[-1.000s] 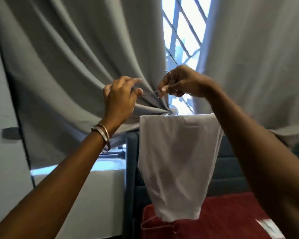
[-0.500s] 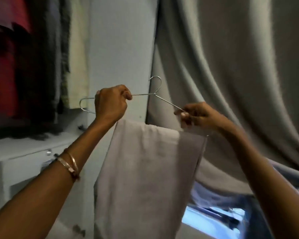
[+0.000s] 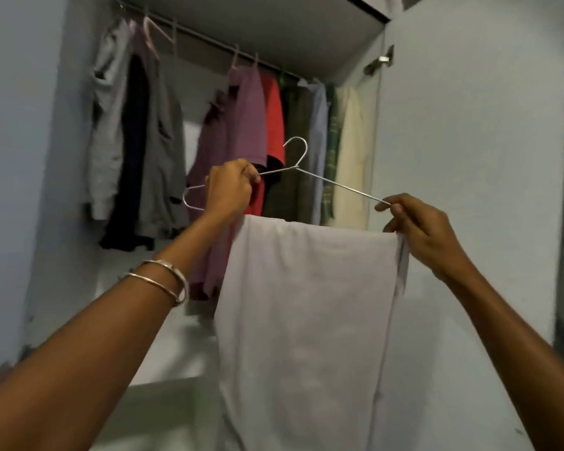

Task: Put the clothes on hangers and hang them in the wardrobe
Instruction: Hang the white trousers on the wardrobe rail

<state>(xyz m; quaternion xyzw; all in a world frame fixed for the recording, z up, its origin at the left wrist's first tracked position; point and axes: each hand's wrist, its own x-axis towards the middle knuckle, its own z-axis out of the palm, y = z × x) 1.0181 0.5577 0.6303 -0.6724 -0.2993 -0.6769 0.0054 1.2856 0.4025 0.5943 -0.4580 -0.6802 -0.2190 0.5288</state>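
Note:
A thin metal wire hanger (image 3: 326, 181) is held up in front of the open wardrobe, its hook pointing up. A folded white garment (image 3: 306, 314) hangs over its bottom bar. My left hand (image 3: 230, 190) grips the hanger's left shoulder. My right hand (image 3: 417, 229) pinches the right end of the hanger together with the garment's edge. The wardrobe rail (image 3: 209, 42) runs above and behind, well over the hook.
Several clothes hang on the rail: grey and dark ones (image 3: 134, 131) at the left, purple (image 3: 241, 125), red (image 3: 274, 118), green and cream ones (image 3: 350, 151) at the right. A gap shows between the grey and purple clothes. The wardrobe door (image 3: 469, 157) stands open at the right.
The view has swung from the window curtains to the wardrobe interior. Both hands have carried the hanger with the white garment up toward the hanging clothes; my right hand slid to the hanger's right end.

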